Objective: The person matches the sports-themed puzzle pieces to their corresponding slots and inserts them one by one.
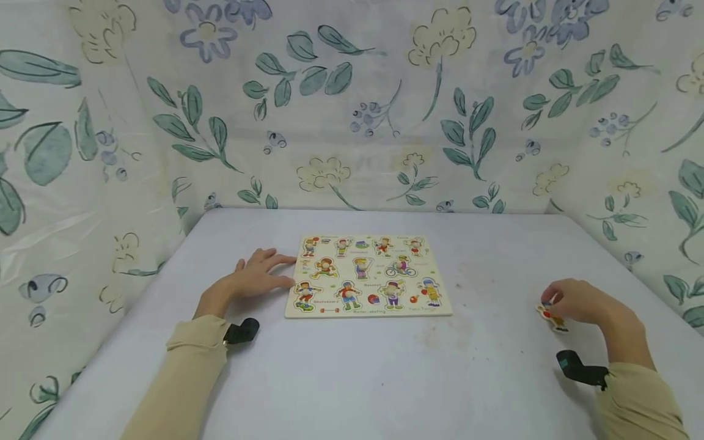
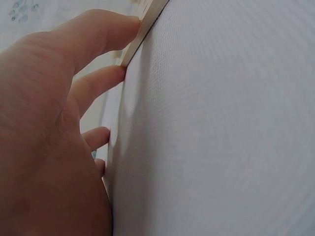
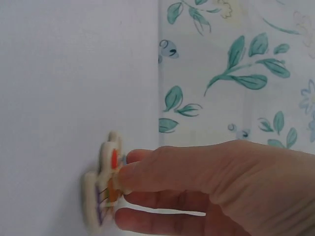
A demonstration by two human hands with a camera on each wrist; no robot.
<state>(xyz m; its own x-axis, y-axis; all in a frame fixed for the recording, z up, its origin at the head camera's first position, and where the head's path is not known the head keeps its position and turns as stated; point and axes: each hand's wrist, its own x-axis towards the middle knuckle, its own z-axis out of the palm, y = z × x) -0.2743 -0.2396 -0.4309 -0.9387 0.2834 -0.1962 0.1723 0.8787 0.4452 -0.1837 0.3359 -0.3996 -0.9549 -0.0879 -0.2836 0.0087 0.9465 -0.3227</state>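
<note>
A wooden picture puzzle board (image 1: 370, 310) with several little sports figures lies flat on the white table. Its left edge is met by the fingertips of my left hand (image 1: 254, 275), whose fingers are spread and only slightly bent. In the left wrist view, the thumb (image 2: 110, 32) and a finger touch the side of the board (image 2: 142, 32). Far to the right of the board, my right hand (image 1: 585, 300) pinches a small puzzle piece (image 1: 552, 319) shaped like a figure, close over the table. Orange and purple markings show on this piece (image 3: 112, 162) in the right wrist view; the fingers hide part of it.
The white table (image 1: 352, 379) runs back to a curtain (image 1: 363, 146) printed with flowers and leaves, which also rises along both sides. A black wrist camera (image 1: 242, 332) sits on the left sleeve and another camera (image 1: 580, 370) on the right one.
</note>
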